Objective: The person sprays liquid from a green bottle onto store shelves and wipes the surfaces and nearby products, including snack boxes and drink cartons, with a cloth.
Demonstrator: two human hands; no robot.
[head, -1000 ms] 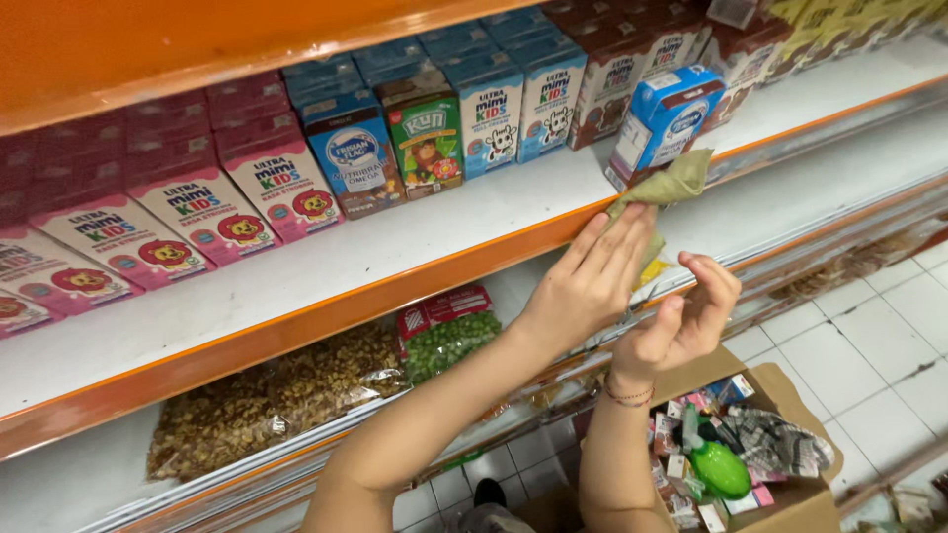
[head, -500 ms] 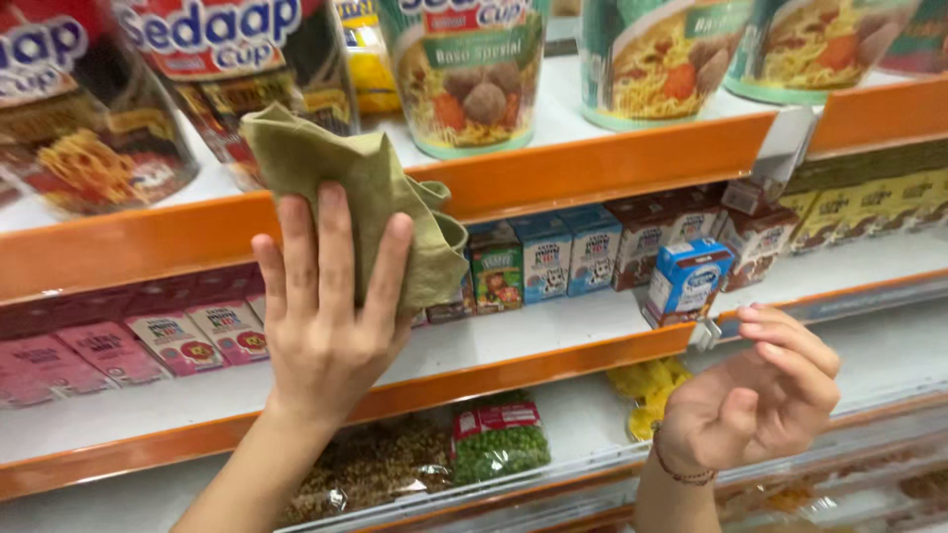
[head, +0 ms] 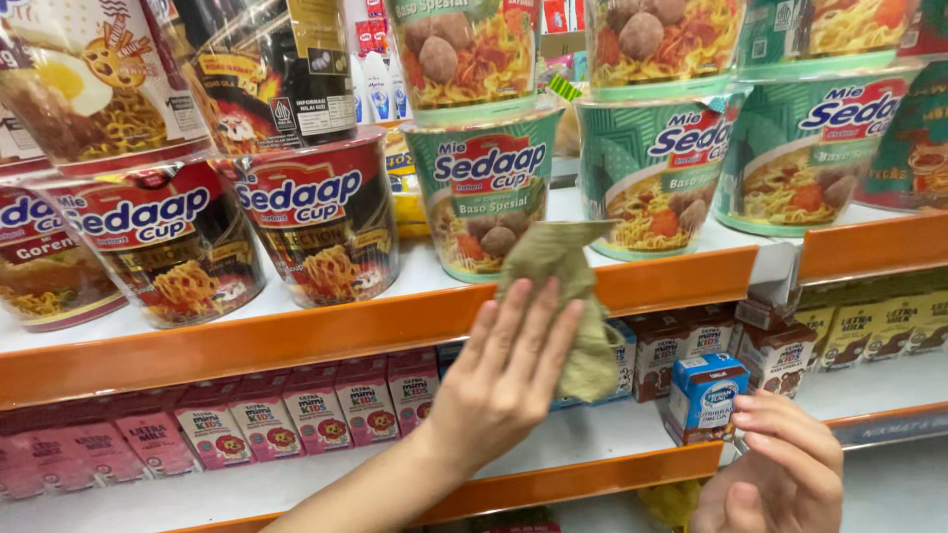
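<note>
While an olive cloth is being pressed by the flat, open left hand against the orange shelf edge, wiping seems underway. Below that edge, the loosely curled right hand is holding nothing; a sideways sweep is judged next.

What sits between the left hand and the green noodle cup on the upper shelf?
In the head view, only the olive cloth under the left hand, against the orange shelf edge below the green noodle cup.
</note>
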